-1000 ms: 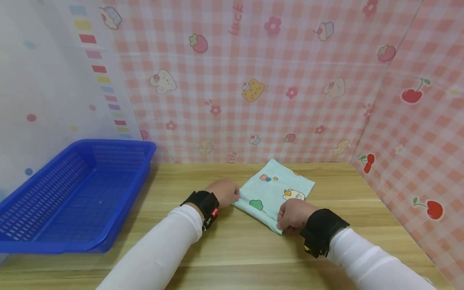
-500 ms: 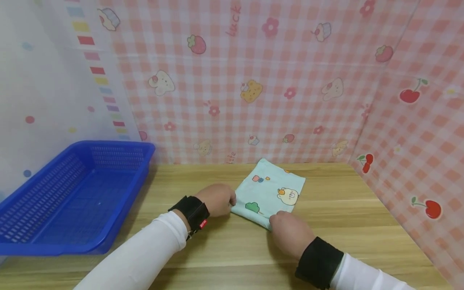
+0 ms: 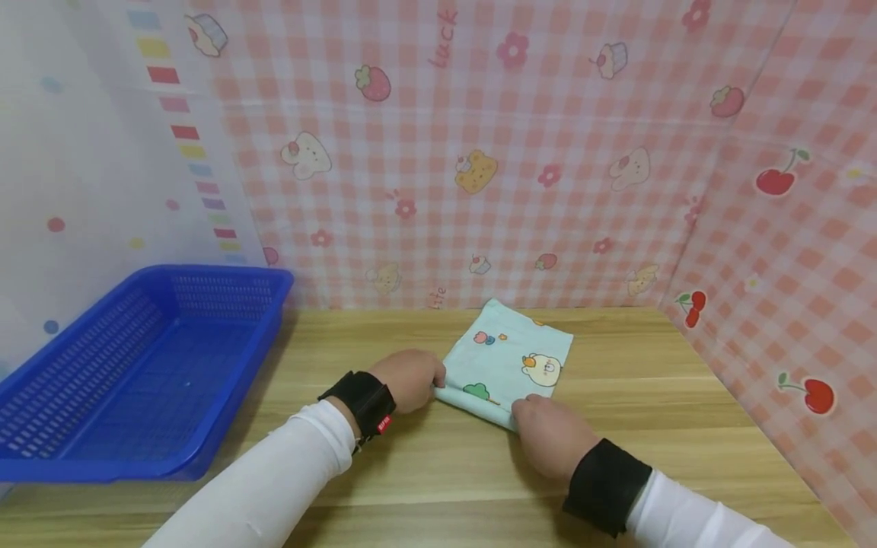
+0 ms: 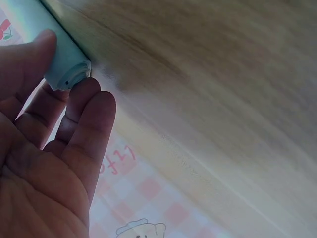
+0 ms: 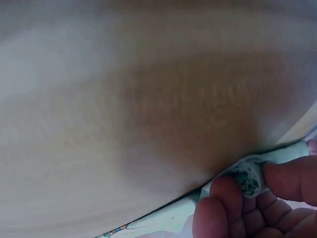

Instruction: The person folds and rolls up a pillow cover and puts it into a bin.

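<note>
A pale mint cloth (image 3: 515, 354) printed with a bear, a tree and flowers lies on the wooden table, its near edge rolled up. My left hand (image 3: 409, 379) pinches the left end of that roll; in the left wrist view the thumb sits on top of the rolled cloth (image 4: 64, 62) and the fingertips are at its layered end. At the other end of the roll, my right hand (image 3: 551, 434) pinches the cloth between thumb and fingers. The right wrist view shows the tight spiral end of the roll (image 5: 250, 179) between them.
A blue plastic basket (image 3: 274, 312) with perforated sides stands on the left of the wooden table (image 3: 411, 495). Pink checked fabric (image 3: 411, 114) covers the back wall, and more of it hangs along the right side.
The cloth has shifted a little left and its near edge is rolled further. My right hand has moved left and nearer, its fingers now turned over the roll; the left hand moved slightly left.
</note>
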`<state>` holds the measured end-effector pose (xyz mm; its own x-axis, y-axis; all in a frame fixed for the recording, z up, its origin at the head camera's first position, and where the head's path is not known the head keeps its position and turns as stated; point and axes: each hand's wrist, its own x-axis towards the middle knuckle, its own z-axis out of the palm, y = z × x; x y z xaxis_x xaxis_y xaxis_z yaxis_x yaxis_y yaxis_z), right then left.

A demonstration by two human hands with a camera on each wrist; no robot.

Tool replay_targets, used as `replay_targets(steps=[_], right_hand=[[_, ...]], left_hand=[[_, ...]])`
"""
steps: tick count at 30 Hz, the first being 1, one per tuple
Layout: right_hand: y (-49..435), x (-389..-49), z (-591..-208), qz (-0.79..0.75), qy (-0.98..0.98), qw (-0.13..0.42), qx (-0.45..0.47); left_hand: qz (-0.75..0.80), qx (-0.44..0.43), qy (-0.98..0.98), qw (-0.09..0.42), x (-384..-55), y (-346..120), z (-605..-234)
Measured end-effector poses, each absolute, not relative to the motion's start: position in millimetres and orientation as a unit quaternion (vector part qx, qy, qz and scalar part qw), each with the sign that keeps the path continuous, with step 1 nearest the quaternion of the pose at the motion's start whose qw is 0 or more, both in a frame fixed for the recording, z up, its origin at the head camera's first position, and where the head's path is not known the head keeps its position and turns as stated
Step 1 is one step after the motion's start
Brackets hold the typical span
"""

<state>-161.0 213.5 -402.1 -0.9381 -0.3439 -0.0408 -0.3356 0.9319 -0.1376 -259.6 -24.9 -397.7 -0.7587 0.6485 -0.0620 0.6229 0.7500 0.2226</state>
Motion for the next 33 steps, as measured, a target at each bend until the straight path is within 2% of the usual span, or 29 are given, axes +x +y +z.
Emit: replay_targets(steps=[14,18,22,27,33], right_hand=[[228,-191,-388,-0.155,0.972,0.144,-0.102],[230,-201,-383,-0.179,0.963,0.194,-0.062],[234,-209,-378,-0.165,0.963,0.207,-0.044],[232,-208,-380,-0.154,0.972,0.166,-0.056],[217,-183,-396,-0.081,0.987,0.012,-0.139]], left_hand=[[0.143,0.298,0.934,0.137,-277,-22,-403],[0.149,0.279,0.938,0.144,-282,-17,-403],[0.148,0.270,0.942,0.137,-282,-10,-400],[0.149,0.268,0.947,0.097,-276,-6,-398],[0.110,0.309,0.944,0.040,-269,-9,-400]])
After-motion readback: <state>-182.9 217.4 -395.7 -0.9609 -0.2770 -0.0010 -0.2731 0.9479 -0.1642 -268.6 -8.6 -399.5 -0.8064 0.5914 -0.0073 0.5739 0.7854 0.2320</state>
